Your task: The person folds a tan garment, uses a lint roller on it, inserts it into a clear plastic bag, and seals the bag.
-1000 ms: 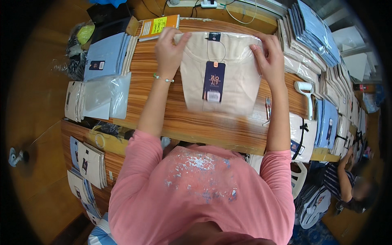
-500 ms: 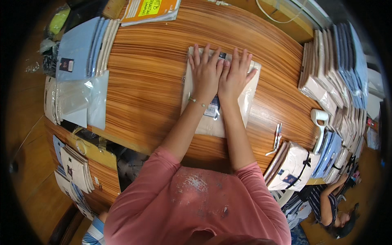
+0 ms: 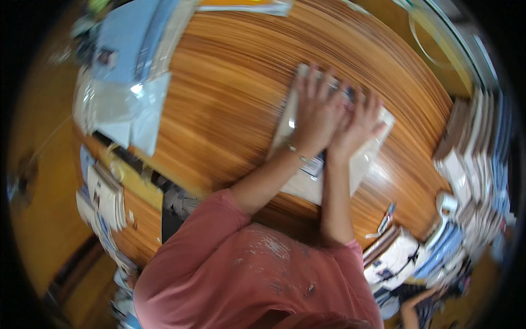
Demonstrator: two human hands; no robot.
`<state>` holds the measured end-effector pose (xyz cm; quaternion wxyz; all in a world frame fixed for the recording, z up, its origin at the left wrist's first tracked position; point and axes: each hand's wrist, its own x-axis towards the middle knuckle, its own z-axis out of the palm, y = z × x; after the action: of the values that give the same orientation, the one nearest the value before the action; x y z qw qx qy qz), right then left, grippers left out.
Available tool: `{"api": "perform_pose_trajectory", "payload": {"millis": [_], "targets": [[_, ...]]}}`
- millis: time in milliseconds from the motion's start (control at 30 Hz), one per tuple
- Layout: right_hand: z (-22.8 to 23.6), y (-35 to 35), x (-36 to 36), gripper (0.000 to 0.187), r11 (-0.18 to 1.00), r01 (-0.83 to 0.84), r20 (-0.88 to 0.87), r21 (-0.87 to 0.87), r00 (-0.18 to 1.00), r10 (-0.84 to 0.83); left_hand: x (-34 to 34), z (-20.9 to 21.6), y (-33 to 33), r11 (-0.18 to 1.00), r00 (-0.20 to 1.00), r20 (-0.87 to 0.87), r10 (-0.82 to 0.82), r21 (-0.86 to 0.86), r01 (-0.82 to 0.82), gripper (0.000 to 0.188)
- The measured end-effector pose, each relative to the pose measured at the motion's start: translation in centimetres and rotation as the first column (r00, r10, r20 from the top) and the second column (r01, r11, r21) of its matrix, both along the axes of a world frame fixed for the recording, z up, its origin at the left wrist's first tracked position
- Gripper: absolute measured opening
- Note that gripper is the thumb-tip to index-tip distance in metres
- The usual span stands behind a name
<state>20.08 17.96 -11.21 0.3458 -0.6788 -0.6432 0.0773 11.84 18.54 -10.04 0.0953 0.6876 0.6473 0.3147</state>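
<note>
A beige folded garment in a clear plastic bag (image 3: 300, 188) lies flat on the wood-grain table, turned slightly. A dark label with a white sticker (image 3: 313, 166) shows through its plastic between my forearms. My left hand (image 3: 319, 116) rests palm down on the package, fingers spread toward its far edge. Beside it my right hand (image 3: 357, 127) presses flat too, fingers apart, the two thumbs close together. Both hands are blurred and cover the package's middle.
Packed blue and beige garments (image 3: 123, 49) and clear bags (image 3: 147, 115) lie at left. More stacked garments (image 3: 471, 153), a white-handled tool (image 3: 446, 205), small snips (image 3: 387, 218) and a tied bundle (image 3: 392, 260) are at right. Another person's arm (image 3: 416, 307) shows at lower right.
The view has swung and tilted, so the table and package appear shifted right and rotated. My hands stay flat on the package.
</note>
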Motion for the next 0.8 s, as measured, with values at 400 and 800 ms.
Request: {"api": "perform_pose_trajectory", "payload": {"millis": [400, 800], "targets": [[-2.1, 0.0, 1.0, 0.038, 0.999, 0.026, 0.058, -0.022, 0.998, -0.025, 0.7, -0.3, -0.8, 0.999, 0.995, 0.09, 0.034, 0.009, -0.035, 0.038], [0.2, -0.4, 7.8, 0.054, 0.973, -0.077, 0.385, -0.219, 0.909, 0.158, -5.2, 0.2, -2.4, 0.98, 0.982, -0.032, -0.185, -0.074, 0.182, 0.062]]}}
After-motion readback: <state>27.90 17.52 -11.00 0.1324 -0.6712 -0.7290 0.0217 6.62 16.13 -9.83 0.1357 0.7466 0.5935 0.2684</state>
